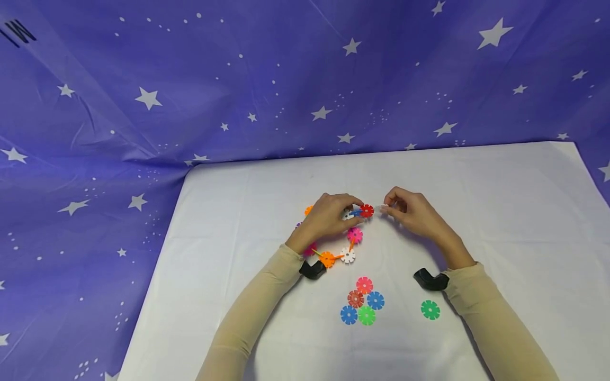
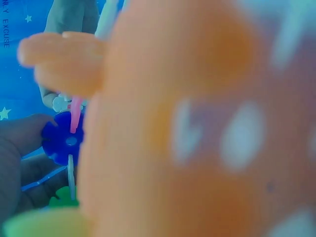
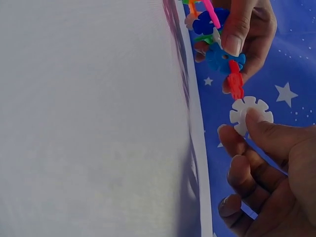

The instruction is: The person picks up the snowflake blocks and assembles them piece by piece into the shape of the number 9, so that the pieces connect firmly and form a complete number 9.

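Observation:
My left hand [image 1: 331, 212] pinches a blue notched plastic disc [image 3: 217, 58] in a chain of interlocking snowflake discs. A red disc [image 1: 366, 210] sticks out from the blue one toward the right. Between thumb and index finger, my right hand [image 1: 415, 214] holds a white disc [image 3: 251, 109], its edge at the red disc's end; whether they are slotted together I cannot tell. The rest of the chain curves below the left hand, with a pink disc [image 1: 355, 235], a white one and an orange disc [image 1: 326, 259]. A large blurred orange piece fills much of the left wrist view.
Loose discs lie nearer on the white tablecloth [image 1: 214, 264]: a pink disc [image 1: 364, 285], a red one, two blue ones and a light green disc [image 1: 367, 316]. By the right forearm lies a darker green disc [image 1: 430, 310]. A purple star-patterned cloth [image 1: 286, 79] hangs behind.

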`<action>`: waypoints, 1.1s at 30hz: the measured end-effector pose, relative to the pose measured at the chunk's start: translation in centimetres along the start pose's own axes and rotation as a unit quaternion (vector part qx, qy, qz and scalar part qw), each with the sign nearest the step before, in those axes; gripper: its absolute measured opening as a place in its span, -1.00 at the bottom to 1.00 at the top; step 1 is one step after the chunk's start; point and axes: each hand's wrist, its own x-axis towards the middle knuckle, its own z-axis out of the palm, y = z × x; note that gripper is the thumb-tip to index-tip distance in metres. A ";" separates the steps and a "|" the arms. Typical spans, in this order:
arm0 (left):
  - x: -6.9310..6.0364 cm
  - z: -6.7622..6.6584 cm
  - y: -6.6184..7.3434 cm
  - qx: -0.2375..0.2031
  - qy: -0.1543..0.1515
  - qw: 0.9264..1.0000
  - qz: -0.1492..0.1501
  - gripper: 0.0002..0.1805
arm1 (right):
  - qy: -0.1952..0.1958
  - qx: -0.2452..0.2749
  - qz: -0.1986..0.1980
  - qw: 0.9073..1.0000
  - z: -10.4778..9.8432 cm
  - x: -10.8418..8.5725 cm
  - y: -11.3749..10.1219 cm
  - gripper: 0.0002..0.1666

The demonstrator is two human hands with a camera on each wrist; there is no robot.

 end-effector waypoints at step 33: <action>0.2 -0.6 -0.7 -0.009 0.024 0.999 0.024 -0.72 | 0.061 0.043 -0.027 0.997 1.7 0.2 -0.8 -0.88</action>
